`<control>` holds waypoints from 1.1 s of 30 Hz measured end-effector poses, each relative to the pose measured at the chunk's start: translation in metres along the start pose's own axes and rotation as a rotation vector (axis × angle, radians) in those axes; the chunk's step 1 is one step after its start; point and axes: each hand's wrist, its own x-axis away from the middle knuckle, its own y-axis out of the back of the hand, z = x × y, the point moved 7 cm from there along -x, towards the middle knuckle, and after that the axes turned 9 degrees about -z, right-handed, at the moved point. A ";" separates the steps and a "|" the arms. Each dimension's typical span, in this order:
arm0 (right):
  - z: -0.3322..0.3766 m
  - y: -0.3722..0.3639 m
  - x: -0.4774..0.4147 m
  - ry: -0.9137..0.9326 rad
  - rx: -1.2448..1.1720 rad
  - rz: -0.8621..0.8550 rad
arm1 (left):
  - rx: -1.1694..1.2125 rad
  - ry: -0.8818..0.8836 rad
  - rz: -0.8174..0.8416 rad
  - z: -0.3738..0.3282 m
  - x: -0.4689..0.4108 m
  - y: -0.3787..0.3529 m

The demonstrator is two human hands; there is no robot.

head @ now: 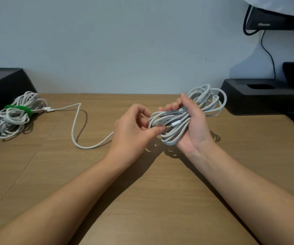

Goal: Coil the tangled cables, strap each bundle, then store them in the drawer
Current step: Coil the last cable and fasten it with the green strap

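A brown wooden table (142, 200) stands against a plain pale blue wall (116, 41). A black box (3, 80) sits at the table's far left corner. A black stand (259, 96) sits at the far right corner, under a dark screen (270, 22).

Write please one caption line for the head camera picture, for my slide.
Right hand grips a white cable coil; left hand pinches its plug end; a green-strapped bundle lies on the table.

Home: television (273, 22); wooden desk (142, 191)
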 end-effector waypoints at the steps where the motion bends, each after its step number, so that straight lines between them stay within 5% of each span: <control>1: 0.000 0.001 0.000 0.007 0.002 -0.003 | -0.047 -0.040 -0.017 -0.004 0.001 0.001; 4: -0.001 0.002 -0.001 0.003 0.009 0.004 | -0.167 -0.196 -0.012 -0.017 0.007 0.002; 12: 0.010 0.005 -0.007 -0.037 -0.054 -0.010 | -0.195 -0.422 0.314 -0.011 0.017 -0.012; 16: 0.015 0.003 -0.003 -0.093 0.003 0.103 | -0.482 -0.577 0.455 0.005 0.012 -0.026; 20: 0.017 0.010 -0.006 -0.142 0.143 0.128 | -0.850 -0.657 0.296 0.015 -0.001 -0.028; 23: 0.019 0.022 -0.011 -0.182 0.237 0.107 | -0.875 -0.746 0.154 0.012 -0.010 -0.020; 28: 0.027 0.030 -0.016 -0.221 0.314 0.113 | -0.945 -0.447 0.065 0.024 -0.026 0.007; 33: 0.034 0.034 -0.018 -0.231 0.308 0.074 | -1.130 -0.406 0.038 0.034 -0.030 0.017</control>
